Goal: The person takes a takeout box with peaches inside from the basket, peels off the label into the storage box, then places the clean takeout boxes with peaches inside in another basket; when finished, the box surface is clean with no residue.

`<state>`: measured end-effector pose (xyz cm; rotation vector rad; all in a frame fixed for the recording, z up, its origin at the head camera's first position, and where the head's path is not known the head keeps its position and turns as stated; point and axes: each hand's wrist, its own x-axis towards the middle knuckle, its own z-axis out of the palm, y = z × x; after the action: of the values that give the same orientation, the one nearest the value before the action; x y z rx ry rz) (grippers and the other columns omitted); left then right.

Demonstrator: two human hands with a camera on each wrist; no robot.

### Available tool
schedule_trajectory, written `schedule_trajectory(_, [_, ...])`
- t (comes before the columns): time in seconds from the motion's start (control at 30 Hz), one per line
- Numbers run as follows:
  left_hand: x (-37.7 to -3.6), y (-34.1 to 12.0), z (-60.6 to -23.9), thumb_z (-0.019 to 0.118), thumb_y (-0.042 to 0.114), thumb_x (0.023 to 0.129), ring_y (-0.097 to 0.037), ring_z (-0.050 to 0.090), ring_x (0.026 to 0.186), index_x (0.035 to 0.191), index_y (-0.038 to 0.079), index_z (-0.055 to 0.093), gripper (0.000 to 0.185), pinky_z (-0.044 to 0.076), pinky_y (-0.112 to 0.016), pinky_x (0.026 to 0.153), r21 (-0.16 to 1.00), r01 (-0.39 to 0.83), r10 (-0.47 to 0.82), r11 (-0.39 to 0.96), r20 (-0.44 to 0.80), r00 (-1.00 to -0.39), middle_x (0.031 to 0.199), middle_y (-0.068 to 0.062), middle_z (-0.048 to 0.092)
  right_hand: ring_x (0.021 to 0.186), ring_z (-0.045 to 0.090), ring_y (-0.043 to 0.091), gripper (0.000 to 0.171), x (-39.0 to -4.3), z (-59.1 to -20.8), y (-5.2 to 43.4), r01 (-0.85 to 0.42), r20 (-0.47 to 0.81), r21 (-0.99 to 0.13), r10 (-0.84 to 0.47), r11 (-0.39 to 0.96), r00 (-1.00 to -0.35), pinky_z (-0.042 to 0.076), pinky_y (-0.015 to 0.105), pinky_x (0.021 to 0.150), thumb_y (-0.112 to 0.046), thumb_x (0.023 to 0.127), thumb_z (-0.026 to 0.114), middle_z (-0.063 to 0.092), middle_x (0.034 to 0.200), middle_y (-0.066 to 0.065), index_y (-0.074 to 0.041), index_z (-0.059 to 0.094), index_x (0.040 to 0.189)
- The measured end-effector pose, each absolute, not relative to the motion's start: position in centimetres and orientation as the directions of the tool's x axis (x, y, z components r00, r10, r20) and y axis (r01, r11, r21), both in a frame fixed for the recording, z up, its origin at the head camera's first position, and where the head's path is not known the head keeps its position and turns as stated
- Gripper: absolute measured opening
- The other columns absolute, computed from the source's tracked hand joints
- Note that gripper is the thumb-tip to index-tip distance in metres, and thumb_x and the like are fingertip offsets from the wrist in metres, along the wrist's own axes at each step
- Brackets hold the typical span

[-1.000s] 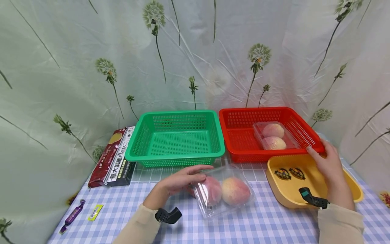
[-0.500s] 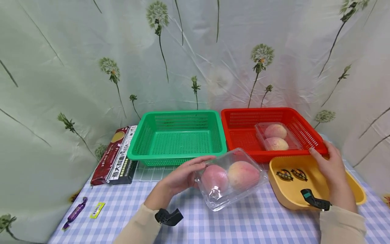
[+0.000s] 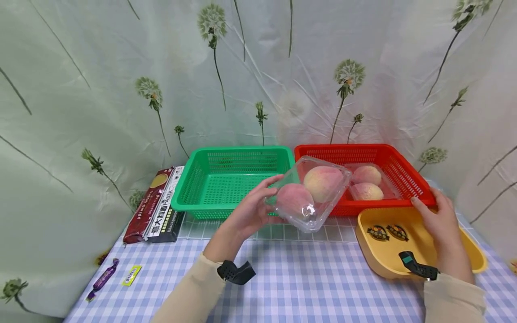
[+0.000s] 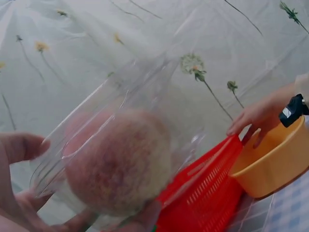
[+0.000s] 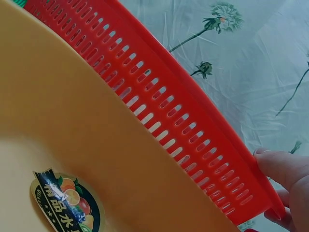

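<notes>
The clear clamshell box of peaches (image 3: 313,190) is in the air, tilted, above the gap where the green basket (image 3: 234,179) meets the red basket (image 3: 397,172). The left hand (image 3: 252,213) holds it by its near end, thumb on one side and fingers (image 3: 271,181) curled over the other; the left wrist view shows the thumb and palm pressed against the clear plastic with a peach right behind it. This looks like the carrying step: the box is off the surface and not yet inside either basket.

The red basket already holds a second clamshell of peaches (image 3: 365,183) toward its right half, so its left half is the open floor. Judging from that, the next move calls for clearing the basket's front rim and lowering the box level into that left part, without knocking the box that lies there.

The right hand (image 3: 438,222) rests on the near right corner of the red basket, fingers clamped over the rim as the right wrist view shows, just above the yellow basin (image 3: 472,258), which sits touching the basket's front. The two baskets' adjoining rims stand directly under the carried box and are the edges most likely to catch it. The checked surface (image 3: 307,287) in front is open room; the pasta packs (image 3: 155,206) and wrapped sweets (image 3: 102,279) lie well apart on the left.
</notes>
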<state>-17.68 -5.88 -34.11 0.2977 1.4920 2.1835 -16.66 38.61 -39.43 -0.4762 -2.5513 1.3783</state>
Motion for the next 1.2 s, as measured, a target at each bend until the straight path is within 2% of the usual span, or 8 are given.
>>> schedule_trajectory(0.13, [-18.7, -3.9, -33.4, 0.057, 0.029, 0.098, -0.034, 0.057, 0.117, 0.147, 0.028, 0.046, 0.051, 0.05, -0.061, 0.098, 0.912, -0.258, 0.384, -0.32, -0.124, -0.915, 0.15, -0.005, 0.041, 0.137, 0.018, 0.049, 0.078, -16.7, -39.6, 38.6, 0.178, 0.031, -0.84, 0.373, 0.513, -0.927, 0.027, 0.049, 0.121, -0.046, 0.102, 0.046, 0.005, 0.163, 0.029, -0.012, 0.008, 0.161])
schedule_trajectory(0.23, [-19.4, -2.1, -33.0, 0.062, 0.03, 0.096, -0.038, 0.054, 0.12, 0.146, 0.028, 0.048, 0.052, 0.05, -0.062, 0.098, 0.907, -0.251, 0.295, -0.339, -0.151, -0.944, 0.151, -0.007, 0.041, 0.137, 0.018, 0.05, 0.078, -16.8, -39.7, 38.5, 0.175, 0.035, -0.841, 0.374, 0.512, -0.927, 0.025, 0.053, 0.122, -0.045, 0.102, 0.045, 0.005, 0.163, 0.03, -0.011, 0.008, 0.161])
schedule_trajectory(0.33, [-20.1, -0.4, -32.9, 0.066, 0.031, 0.095, -0.039, 0.054, 0.12, 0.145, 0.029, 0.049, 0.053, 0.051, -0.061, 0.096, 0.912, -0.233, 0.228, -0.338, -0.161, -0.96, 0.148, -0.009, 0.044, 0.138, 0.018, 0.05, 0.077, -16.9, -39.6, 38.5, 0.172, 0.042, -0.841, 0.38, 0.512, -0.924, 0.024, 0.051, 0.122, -0.044, 0.102, 0.045, 0.007, 0.163, 0.03, -0.011, 0.008, 0.161])
schedule_trajectory(0.53, [-21.5, 2.5, -32.3, 0.068, 0.034, 0.093, -0.035, 0.055, 0.122, 0.142, 0.031, 0.05, 0.052, 0.053, -0.06, 0.094, 0.933, -0.196, 0.147, -0.303, -0.158, -0.977, 0.144, -0.008, 0.049, 0.14, 0.017, 0.05, 0.077, -17.0, -39.5, 38.6, 0.17, 0.049, -0.839, 0.384, 0.516, -0.922, 0.023, 0.053, 0.123, -0.044, 0.102, 0.045, 0.006, 0.164, 0.029, -0.011, 0.009, 0.161])
schedule_trajectory(0.63, [-21.9, 3.9, -32.0, 0.067, 0.034, 0.094, -0.031, 0.052, 0.125, 0.141, 0.032, 0.05, 0.05, 0.053, -0.059, 0.094, 0.943, -0.19, 0.122, -0.273, -0.162, -0.979, 0.145, -0.007, 0.048, 0.139, 0.019, 0.049, 0.077, -16.9, -39.5, 38.6, 0.172, 0.049, -0.84, 0.388, 0.515, -0.92, 0.026, 0.047, 0.122, -0.044, 0.102, 0.046, 0.007, 0.164, 0.028, -0.011, 0.01, 0.161])
schedule_trajectory(0.83, [-22.6, 6.8, -31.9, 0.065, 0.034, 0.096, -0.023, 0.054, 0.12, 0.141, 0.031, 0.053, 0.047, 0.055, -0.047, 0.096, 0.993, -0.101, 0.032, -0.054, -0.1, -0.995, 0.14, -0.004, 0.053, 0.137, 0.021, 0.047, 0.077, -16.7, -39.5, 38.6, 0.179, 0.044, -0.839, 0.393, 0.513, -0.919, 0.033, 0.033, 0.118, -0.044, 0.102, 0.046, 0.009, 0.164, 0.028, -0.012, 0.01, 0.161])
schedule_trajectory(1.0, [-22.7, 8.7, -32.2, 0.063, 0.031, 0.097, -0.017, 0.048, 0.129, 0.142, 0.031, 0.053, 0.046, 0.052, -0.039, 0.103, 0.986, -0.049, -0.006, 0.157, -0.049, -0.999, 0.143, 0.001, 0.052, 0.137, 0.021, 0.048, 0.076, -16.6, -39.5, 38.5, 0.176, 0.046, -0.84, 0.39, 0.514, -0.92, 0.031, 0.037, 0.121, -0.044, 0.102, 0.046, 0.008, 0.163, 0.028, -0.011, 0.01, 0.161])
schedule_trajectory(1.2, [-22.9, 9.8, -32.7, 0.062, 0.032, 0.098, -0.015, 0.048, 0.131, 0.144, 0.034, 0.05, 0.048, 0.055, -0.038, 0.097, 0.974, -0.059, 0.003, 0.221, -0.061, -0.998, 0.142, 0.004, 0.051, 0.136, 0.022, 0.048, 0.076, -16.7, -39.4, 38.6, 0.173, 0.047, -0.839, 0.385, 0.515, -0.922, 0.032, 0.035, 0.119, -0.044, 0.102, 0.046, 0.008, 0.163, 0.029, -0.011, 0.01, 0.161])
